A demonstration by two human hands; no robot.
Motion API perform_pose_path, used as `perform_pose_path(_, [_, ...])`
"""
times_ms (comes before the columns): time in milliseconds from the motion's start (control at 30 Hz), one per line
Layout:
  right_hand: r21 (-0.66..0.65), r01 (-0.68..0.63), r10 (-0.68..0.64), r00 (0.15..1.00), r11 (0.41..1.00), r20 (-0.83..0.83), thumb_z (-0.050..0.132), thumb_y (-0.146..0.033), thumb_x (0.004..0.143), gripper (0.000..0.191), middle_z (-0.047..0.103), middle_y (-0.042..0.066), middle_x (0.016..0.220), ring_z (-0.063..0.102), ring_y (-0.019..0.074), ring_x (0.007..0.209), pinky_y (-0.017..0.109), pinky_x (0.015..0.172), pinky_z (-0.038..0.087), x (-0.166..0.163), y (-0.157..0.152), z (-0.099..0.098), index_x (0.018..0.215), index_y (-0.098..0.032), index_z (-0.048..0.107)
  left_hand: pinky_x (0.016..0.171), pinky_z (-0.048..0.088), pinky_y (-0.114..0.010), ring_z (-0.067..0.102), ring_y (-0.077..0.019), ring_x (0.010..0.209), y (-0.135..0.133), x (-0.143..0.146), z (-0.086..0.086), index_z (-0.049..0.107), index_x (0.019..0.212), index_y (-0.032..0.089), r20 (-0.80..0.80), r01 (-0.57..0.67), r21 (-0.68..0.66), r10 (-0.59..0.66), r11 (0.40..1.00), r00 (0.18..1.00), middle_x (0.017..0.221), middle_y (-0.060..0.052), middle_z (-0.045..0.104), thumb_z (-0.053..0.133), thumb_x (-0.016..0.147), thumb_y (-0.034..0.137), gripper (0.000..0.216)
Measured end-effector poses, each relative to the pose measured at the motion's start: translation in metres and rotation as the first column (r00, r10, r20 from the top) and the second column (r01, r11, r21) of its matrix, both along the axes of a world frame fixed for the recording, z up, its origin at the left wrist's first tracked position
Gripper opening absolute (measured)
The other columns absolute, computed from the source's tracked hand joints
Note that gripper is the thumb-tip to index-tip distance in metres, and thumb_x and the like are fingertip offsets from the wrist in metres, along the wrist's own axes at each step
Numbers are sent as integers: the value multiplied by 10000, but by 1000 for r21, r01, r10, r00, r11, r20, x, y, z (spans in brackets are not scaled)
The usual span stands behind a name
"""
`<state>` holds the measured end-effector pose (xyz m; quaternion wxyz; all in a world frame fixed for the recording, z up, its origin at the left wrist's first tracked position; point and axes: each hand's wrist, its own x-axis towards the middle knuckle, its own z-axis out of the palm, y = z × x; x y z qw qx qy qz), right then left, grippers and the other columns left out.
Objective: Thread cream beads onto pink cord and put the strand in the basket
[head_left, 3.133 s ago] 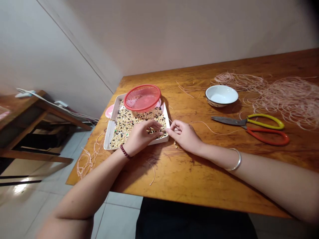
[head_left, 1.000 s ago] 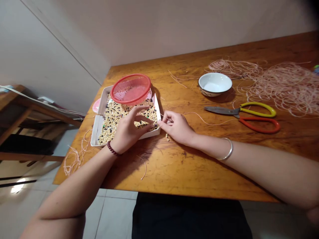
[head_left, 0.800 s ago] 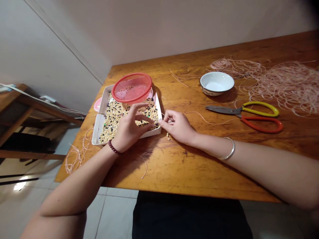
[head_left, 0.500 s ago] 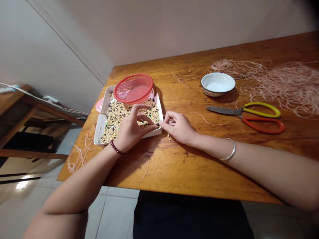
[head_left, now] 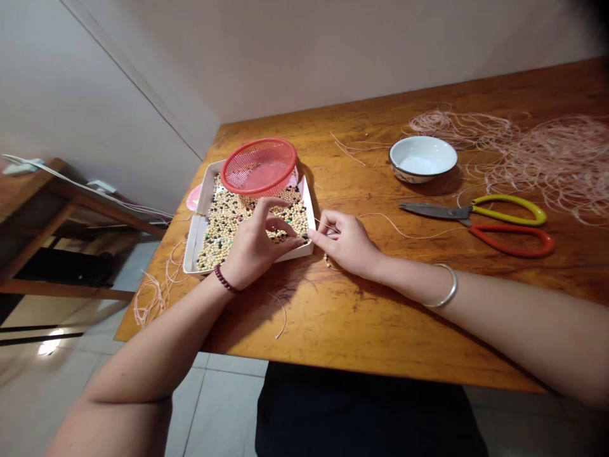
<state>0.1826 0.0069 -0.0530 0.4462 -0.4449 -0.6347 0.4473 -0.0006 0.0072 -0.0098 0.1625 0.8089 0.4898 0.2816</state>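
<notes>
While my right hand (head_left: 349, 244) pinches a pink cord (head_left: 324, 223) just beside the white tray (head_left: 191, 244) of mixed beads (head_left: 223, 219), I can't tell remotely whether my left hand (head_left: 254, 244), over it, grips one; beyond, a red mesh basket (head_left: 261, 170) rests inside.

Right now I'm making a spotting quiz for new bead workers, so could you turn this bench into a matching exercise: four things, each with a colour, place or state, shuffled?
1. Tray
2. Bowl
3. Scissors
4. Right hand

A. One handle yellow
B. Filled with small beads
C. Silver bangle on its arm
D. White inside, dark rim

Pairs: 1-B, 2-D, 3-A, 4-C
</notes>
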Motion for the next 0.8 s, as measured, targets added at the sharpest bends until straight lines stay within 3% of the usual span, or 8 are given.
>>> perform_pose_path(800, [34, 8, -11, 997, 999, 80, 567, -322, 801, 244, 474, -31, 588, 399, 87, 532, 240, 520, 289, 1, 0, -4, 655, -196, 417, 713, 540, -267, 695, -145, 734, 0, -1, -2, 449, 1157, 202, -10, 20, 49, -19, 999, 1000, 770, 27, 694, 757, 732, 278, 530])
